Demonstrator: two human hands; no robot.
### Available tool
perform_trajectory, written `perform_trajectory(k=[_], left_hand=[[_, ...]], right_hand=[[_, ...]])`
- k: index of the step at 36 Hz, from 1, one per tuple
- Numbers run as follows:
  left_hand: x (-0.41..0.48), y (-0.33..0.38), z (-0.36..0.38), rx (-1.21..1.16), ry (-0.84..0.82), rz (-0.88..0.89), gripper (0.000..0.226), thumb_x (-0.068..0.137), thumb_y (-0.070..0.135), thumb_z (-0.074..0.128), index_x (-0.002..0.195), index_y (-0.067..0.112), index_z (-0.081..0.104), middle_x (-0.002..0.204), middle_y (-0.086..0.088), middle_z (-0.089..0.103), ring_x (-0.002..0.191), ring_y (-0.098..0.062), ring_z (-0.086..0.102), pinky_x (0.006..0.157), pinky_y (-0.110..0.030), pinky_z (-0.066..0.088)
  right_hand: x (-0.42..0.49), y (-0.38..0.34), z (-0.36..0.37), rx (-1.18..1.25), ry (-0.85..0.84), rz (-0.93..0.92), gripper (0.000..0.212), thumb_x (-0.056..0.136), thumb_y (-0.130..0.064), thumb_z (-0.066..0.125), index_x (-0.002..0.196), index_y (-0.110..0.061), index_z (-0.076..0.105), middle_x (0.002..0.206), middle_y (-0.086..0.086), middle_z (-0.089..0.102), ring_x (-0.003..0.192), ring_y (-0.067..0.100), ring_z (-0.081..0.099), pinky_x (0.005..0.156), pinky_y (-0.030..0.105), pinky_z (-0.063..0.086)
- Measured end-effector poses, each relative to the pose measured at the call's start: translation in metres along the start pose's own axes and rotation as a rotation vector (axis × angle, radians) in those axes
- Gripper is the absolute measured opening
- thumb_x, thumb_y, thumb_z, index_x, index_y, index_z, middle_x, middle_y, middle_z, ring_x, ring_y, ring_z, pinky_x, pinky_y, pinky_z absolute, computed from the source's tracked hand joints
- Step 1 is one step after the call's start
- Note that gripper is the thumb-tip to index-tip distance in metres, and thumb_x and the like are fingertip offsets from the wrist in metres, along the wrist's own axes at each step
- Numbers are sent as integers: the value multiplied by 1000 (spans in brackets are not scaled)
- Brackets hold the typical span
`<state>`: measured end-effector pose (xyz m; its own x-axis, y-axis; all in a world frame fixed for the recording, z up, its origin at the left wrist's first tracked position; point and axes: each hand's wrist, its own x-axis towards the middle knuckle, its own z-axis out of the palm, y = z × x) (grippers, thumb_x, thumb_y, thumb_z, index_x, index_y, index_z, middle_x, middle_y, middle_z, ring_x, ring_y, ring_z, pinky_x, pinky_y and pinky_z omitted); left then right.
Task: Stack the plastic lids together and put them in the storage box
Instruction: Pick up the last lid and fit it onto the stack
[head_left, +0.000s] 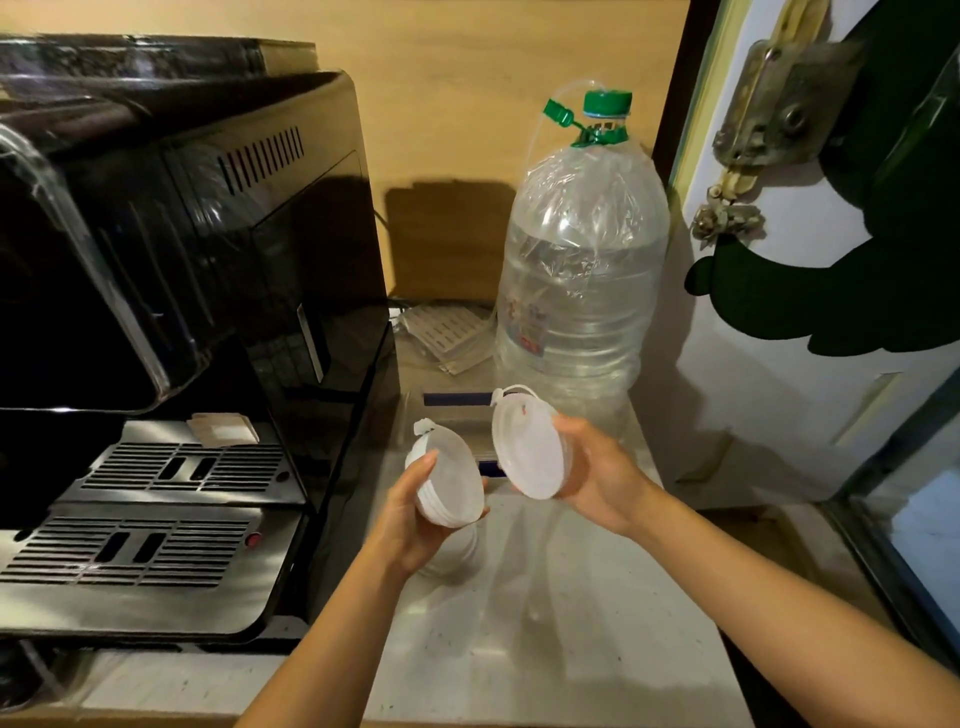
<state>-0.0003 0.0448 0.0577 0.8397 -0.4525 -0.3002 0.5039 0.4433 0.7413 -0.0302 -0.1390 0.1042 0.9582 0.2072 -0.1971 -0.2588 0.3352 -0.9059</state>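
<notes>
My left hand (410, 519) holds a nested stack of white translucent plastic lids (449, 480), tilted on edge with its hollow side facing right. My right hand (597, 475) grips a second, thinner stack of lids (530, 447), also on edge, its flat face turned toward the left stack. A small gap separates the two stacks above the counter. More lids (460, 551) lie on the counter just below my left hand, partly hidden. A clear storage box with blue trim (457, 400) sits behind the hands, mostly hidden.
A black coffee machine (182, 291) with a metal drip tray (156, 540) fills the left side. A large clear water bottle with a green cap (582, 270) stands behind my right hand. The pale counter (545, 623) ends at a wall on the right.
</notes>
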Motion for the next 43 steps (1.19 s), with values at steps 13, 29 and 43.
perform_trajectory(k=[13, 29, 43], left_hand=[[11, -5, 16, -53, -147, 31, 77, 25, 48, 86, 96, 25, 64, 97, -11, 65, 89, -25, 58, 70, -38, 53], [21, -5, 14, -223, -250, 37, 87, 26, 51, 87, 103, 18, 63, 109, -14, 60, 100, -31, 54, 69, -41, 57], [20, -3, 15, -136, -335, 118, 71, 33, 49, 85, 97, 22, 67, 96, -7, 64, 93, -24, 57, 80, -41, 48]], right_hand=[[6, -11, 24, 309, -152, 77, 45, 83, -43, 36, 96, -22, 73, 97, 3, 75, 87, 17, 71, 75, 30, 57], [25, 4, 26, -369, 180, -196, 30, 100, -23, 31, 101, -31, 60, 101, -10, 64, 94, 4, 59, 74, 6, 47], [32, 14, 26, -507, 126, -138, 24, 99, -27, 32, 112, -39, 48, 119, -6, 55, 110, 12, 51, 84, 19, 41]])
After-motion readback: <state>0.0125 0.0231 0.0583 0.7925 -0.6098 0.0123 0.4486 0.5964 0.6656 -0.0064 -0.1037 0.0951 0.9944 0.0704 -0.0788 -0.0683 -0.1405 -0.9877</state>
